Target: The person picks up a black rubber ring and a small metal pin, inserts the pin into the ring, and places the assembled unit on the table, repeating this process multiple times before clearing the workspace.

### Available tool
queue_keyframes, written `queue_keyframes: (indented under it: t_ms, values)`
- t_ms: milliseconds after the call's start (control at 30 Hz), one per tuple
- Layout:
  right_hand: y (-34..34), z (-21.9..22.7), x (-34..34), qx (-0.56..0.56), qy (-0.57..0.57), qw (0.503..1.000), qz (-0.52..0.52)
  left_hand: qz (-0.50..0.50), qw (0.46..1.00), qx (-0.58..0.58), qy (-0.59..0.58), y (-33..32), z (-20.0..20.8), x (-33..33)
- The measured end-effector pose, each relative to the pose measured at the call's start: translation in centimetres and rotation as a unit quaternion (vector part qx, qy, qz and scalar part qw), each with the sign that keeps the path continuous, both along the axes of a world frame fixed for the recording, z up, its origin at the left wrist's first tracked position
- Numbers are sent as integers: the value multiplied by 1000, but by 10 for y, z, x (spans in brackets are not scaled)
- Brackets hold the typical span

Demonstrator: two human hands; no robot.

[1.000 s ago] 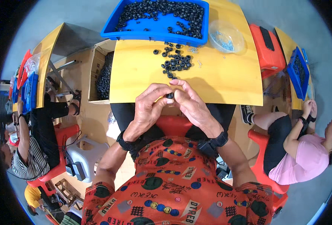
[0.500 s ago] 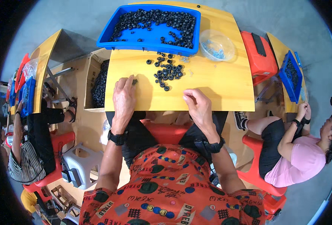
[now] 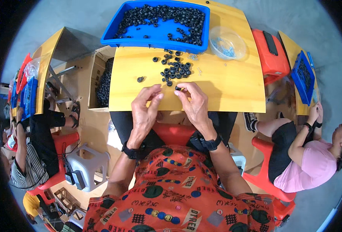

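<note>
Yellow, wood-grained, the table point(image 3: 232, 91) spreads under a blue plastic tray point(image 3: 153, 43), which holds many black parts point(image 3: 194, 23) gathered mostly along its far and right sides. Left of the tray, nearer the person and lower down, an open cardboard box point(image 3: 96, 79) contains a dark mass of small pieces. Well to the tray's right sits a red container point(image 3: 273, 60) with a flat black object point(image 3: 270, 42) on top. Just beside the tray's right wall stands a clear bowl point(image 3: 238, 40) with small bluish pieces point(image 3: 228, 51) in it.

Both hands are on the tray's near side, apart from it. The left hand point(image 3: 144, 108) is in line with the tray's middle, thumb and forefinger spread with a gap between their tips; I cannot tell how all its other fingers lie. The right hand point(image 3: 196, 104) is in line with the tray's right half.

Off the tray's near wall lies a loose cluster point(image 3: 176, 70) of black parts. A lone black piece point(image 3: 140, 79) rests nearer the person than the tray's left half. One small black part point(image 3: 178, 88), also on the tray's near side, is pinched between the right thumb and forefinger. Tiny pale bits point(image 3: 193, 57) lie close to the tray's near wall, toward its right end.
</note>
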State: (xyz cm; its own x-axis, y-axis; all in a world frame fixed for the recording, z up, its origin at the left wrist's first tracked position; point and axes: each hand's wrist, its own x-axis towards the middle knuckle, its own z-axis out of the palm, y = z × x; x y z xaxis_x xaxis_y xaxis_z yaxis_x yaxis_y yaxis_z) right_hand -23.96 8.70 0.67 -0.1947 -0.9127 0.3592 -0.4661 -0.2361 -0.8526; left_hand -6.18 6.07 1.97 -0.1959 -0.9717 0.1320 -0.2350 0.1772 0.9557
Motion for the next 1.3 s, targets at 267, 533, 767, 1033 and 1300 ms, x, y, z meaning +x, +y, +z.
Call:
queue_keyframes:
  t_ms: [267, 533, 767, 1033, 1300]
  values:
    - [12, 8, 1, -85, 126, 988, 5, -42, 957, 187, 218, 11, -1, -31]
    - [24, 1, 5, -75, 167, 982, 47, -62, 942, 247, 220, 5, -7, -20]
    - [7, 9, -40, 23, 114, 991, -58, 21, 949, 218, 225, 3, -12, -17]
    - [-28, 14, -53, 92, 179, 966, -160, 15, 990, 40, 136, -5, -28, -13]
    - [-50, 9, -50, 69, 215, 961, -157, 20, 993, 28, 114, -6, -26, -13]
